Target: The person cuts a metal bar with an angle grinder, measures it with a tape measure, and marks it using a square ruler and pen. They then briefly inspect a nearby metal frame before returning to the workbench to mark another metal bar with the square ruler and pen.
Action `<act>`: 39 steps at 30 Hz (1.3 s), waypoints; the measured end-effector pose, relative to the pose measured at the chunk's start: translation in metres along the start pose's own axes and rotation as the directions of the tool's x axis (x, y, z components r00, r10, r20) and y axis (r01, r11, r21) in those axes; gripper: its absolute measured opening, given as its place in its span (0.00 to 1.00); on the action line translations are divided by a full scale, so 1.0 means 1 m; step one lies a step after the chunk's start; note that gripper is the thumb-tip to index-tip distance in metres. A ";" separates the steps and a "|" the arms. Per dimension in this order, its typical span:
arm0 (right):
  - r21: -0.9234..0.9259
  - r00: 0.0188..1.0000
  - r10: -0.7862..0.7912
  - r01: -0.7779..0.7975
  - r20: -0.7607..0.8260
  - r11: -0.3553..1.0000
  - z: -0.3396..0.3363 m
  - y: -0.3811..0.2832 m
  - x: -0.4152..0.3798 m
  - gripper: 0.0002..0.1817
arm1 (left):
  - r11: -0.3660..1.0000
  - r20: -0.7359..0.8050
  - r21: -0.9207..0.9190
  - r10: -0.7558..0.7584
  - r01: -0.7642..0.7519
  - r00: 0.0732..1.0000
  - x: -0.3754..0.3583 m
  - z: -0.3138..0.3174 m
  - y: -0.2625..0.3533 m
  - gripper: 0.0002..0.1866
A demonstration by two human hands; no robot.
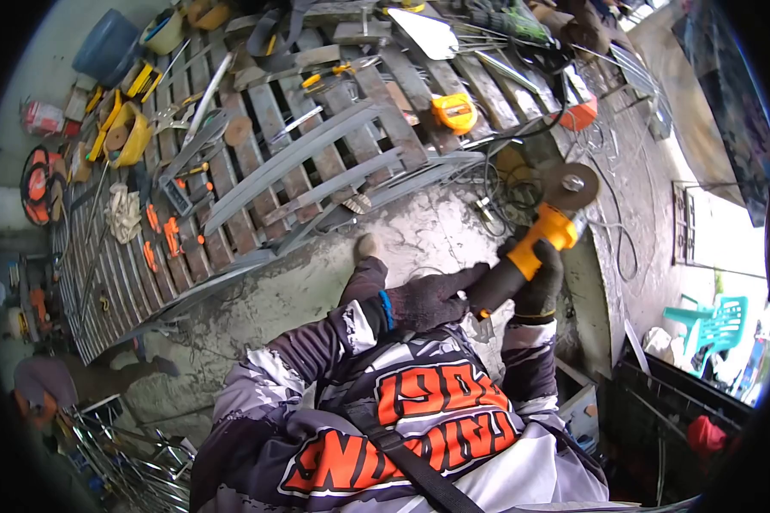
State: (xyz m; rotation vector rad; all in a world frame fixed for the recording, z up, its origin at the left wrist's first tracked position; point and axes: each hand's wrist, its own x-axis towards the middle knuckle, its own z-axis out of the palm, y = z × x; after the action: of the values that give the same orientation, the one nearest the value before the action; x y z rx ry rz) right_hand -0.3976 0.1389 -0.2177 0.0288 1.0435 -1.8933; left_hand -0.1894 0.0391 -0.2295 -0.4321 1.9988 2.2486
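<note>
An orange and black angle grinder with a round disc is held in front of my chest, its disc end pointing up and to the right. My right hand, in a dark glove, is wrapped round the grinder's body. My left hand, also gloved, lies at the rear end of the grinder with its fingers toward the body; whether they grip it is hard to tell. Beyond my hands is a slatted metal table with grey metal bars on it.
On the table are an orange tape measure, a white triangular plate, a cloth and orange clamps. Cables lie at the right. A green chair stands further right. Another person is at the lower left.
</note>
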 end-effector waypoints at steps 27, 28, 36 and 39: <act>-0.100 0.976 -0.027 0.049 0.216 0.994 -0.028 -0.009 0.019 0.31 | 0.999 -0.147 -0.028 0.015 -0.019 0.989 0.031 0.035 0.017 0.39; -0.141 0.974 0.021 0.011 0.224 0.990 -0.021 -0.010 0.016 0.29 | 0.988 -0.311 0.121 -0.057 0.099 0.949 0.036 0.048 0.027 0.38; -0.339 0.978 0.120 -0.056 0.172 0.939 0.022 -0.012 0.016 0.26 | 0.990 -0.429 0.142 0.067 -0.006 0.901 0.038 0.044 0.004 0.37; -0.438 0.968 0.111 -0.001 0.225 0.899 0.018 -0.014 0.030 0.25 | 0.966 -0.257 0.245 -0.019 0.084 0.966 0.027 0.014 0.021 0.41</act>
State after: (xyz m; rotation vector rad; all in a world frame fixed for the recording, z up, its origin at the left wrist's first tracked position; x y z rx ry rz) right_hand -0.4175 0.1080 -0.2093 -0.4211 1.2539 -1.5258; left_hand -0.2223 0.0474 -0.2155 -0.7651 2.3279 1.9526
